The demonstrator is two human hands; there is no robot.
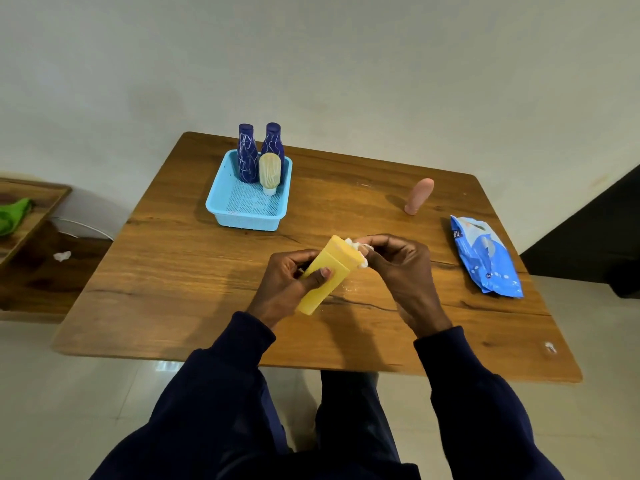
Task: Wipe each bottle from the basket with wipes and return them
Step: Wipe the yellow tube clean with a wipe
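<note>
Yellow bottle [337, 258]: boxy, flat-sided, matte plastic, held tilted over the wood-grain surface [173, 271], front centre. Left grip [292, 284] wraps its lower body, thumb on the face. Right grip [398, 268] pinches a crumpled white wipe [360, 253] against the top end. Perforated light-blue basket [247, 221] behind holds two patterned blue bottles [247, 157] and a cream tube [269, 173], cap down. Pink bottle [419, 195] and crinkly wipes pack [485, 258] sit at right.

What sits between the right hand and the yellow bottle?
A crumpled white wipe, held by the right hand against the far end of the yellow bottle; the left hand grips the bottle. The head view shows it.
</note>
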